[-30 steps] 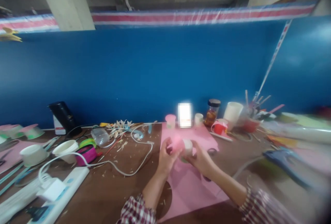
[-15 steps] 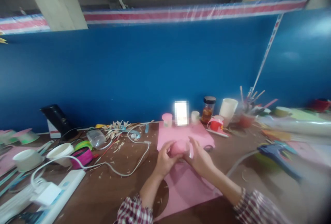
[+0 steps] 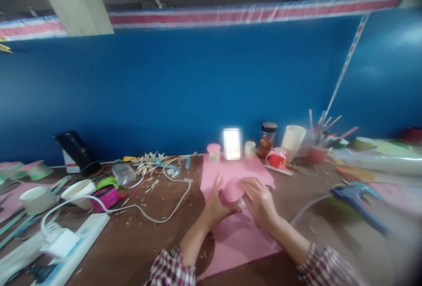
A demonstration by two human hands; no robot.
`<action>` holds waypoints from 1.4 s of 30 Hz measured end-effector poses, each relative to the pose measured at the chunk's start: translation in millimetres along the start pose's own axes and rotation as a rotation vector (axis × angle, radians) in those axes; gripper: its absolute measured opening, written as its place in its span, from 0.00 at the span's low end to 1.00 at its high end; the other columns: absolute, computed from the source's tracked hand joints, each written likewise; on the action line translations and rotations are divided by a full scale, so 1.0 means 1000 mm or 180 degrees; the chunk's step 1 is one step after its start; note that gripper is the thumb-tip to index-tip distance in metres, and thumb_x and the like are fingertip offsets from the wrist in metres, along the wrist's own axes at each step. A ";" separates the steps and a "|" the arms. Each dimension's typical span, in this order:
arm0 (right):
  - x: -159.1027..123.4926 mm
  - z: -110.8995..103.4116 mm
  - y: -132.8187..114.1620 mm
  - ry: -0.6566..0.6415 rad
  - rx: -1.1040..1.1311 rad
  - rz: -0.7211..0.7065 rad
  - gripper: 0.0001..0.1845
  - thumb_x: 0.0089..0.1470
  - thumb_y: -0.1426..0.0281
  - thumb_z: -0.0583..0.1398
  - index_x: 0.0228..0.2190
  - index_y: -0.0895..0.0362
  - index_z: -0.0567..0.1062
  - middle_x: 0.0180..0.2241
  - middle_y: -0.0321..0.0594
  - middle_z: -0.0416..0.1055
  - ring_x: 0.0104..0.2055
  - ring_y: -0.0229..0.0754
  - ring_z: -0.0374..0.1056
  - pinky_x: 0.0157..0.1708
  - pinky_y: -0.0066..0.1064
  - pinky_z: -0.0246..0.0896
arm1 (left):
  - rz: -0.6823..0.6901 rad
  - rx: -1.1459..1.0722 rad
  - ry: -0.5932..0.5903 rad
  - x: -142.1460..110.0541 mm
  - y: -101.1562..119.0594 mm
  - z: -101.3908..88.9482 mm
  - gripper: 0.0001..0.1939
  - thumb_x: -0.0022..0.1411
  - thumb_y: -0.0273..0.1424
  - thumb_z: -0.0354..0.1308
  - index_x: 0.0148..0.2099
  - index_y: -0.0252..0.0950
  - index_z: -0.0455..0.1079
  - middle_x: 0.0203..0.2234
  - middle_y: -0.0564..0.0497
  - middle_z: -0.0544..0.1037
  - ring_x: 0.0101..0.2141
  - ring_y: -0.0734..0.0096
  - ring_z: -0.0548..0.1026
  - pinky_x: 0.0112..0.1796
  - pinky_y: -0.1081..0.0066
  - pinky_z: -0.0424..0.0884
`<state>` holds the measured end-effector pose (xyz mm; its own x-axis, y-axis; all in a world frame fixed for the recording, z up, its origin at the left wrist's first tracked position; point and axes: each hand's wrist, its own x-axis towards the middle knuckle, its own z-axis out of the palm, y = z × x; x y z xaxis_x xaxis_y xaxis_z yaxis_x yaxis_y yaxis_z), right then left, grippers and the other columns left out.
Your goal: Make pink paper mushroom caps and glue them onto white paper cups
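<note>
Both hands meet over a pink paper sheet [image 3: 237,242] on the brown table. My left hand [image 3: 216,204] cups the left side of a small cup with a pink paper cover [image 3: 232,190]. My right hand [image 3: 259,200] wraps the cup's right side, fingers curled over its top edge. The cup stands on or just above the sheet; its lower part is hidden by my fingers. Plaid sleeves show at the bottom of the view.
A white power strip [image 3: 70,244] and its cable [image 3: 158,220] lie at left, with paper cups [image 3: 77,189] and a magenta tape roll [image 3: 107,196]. Behind the sheet stand a jar [image 3: 267,138], a red mug [image 3: 276,159] and a white cup [image 3: 292,138]. A blue glue gun [image 3: 358,200] lies right.
The hands have lowered the cup toward the pink sheet and turned it, so the pink cover now faces up. The left fingers have opened around its side.
</note>
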<state>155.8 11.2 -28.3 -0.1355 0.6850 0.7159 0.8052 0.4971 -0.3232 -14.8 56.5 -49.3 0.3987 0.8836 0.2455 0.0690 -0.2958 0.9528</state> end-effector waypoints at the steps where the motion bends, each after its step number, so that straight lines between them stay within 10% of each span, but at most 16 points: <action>1: -0.001 0.001 0.001 0.0039 0.0047 0.0052 0.23 0.48 0.83 0.52 0.42 0.55 0.75 0.41 0.45 0.72 0.46 0.47 0.66 0.45 0.40 0.65 | -0.0082 0.0040 -0.0019 0.000 -0.001 0.001 0.57 0.32 0.33 0.73 0.63 0.40 0.49 0.60 0.38 0.57 0.59 0.47 0.56 0.55 0.51 0.58; 7: -0.002 0.001 0.002 -0.0019 0.0224 0.0101 0.21 0.49 0.82 0.53 0.42 0.53 0.75 0.41 0.43 0.73 0.45 0.44 0.67 0.44 0.37 0.66 | 0.0077 0.0491 0.0140 0.005 -0.009 0.006 0.40 0.42 0.29 0.68 0.58 0.39 0.59 0.55 0.42 0.66 0.56 0.50 0.62 0.56 0.52 0.56; 13: 0.000 -0.007 0.004 -0.0067 0.0133 0.0005 0.21 0.55 0.79 0.51 0.46 0.54 0.74 0.45 0.43 0.73 0.49 0.44 0.66 0.48 0.38 0.65 | 0.0059 0.0210 0.0211 0.003 -0.003 0.000 0.48 0.46 0.31 0.66 0.65 0.39 0.44 0.44 0.46 0.72 0.44 0.61 0.72 0.47 0.60 0.67; 26: -0.006 -0.013 0.007 -0.0375 -0.0514 -0.0334 0.23 0.57 0.78 0.51 0.52 0.55 0.70 0.49 0.46 0.72 0.52 0.48 0.64 0.48 0.39 0.65 | 0.0366 0.0064 0.0241 -0.004 0.006 0.003 0.41 0.47 0.30 0.64 0.62 0.37 0.52 0.57 0.40 0.60 0.57 0.56 0.60 0.55 0.60 0.60; 36: 0.010 -0.031 0.032 0.0091 -0.0528 0.1074 0.19 0.56 0.72 0.50 0.49 0.57 0.69 0.38 0.46 0.75 0.38 0.48 0.72 0.39 0.39 0.66 | 0.0064 -0.0072 0.0262 0.002 -0.005 0.002 0.33 0.48 0.31 0.63 0.56 0.35 0.59 0.50 0.41 0.68 0.49 0.59 0.69 0.50 0.60 0.66; 42: 0.010 -0.029 0.061 -0.0312 -0.0537 0.1555 0.19 0.53 0.72 0.52 0.47 0.59 0.66 0.27 0.38 0.74 0.27 0.42 0.71 0.27 0.30 0.63 | 0.0209 -0.0035 0.0151 0.001 0.008 0.000 0.26 0.49 0.31 0.62 0.52 0.36 0.62 0.46 0.44 0.71 0.47 0.61 0.71 0.49 0.61 0.66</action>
<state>220.3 32.6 -22.9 0.2320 0.8660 0.4429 0.8688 0.0202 -0.4947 -14.1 54.6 -41.6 0.3582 0.8788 0.3153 0.0340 -0.3498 0.9362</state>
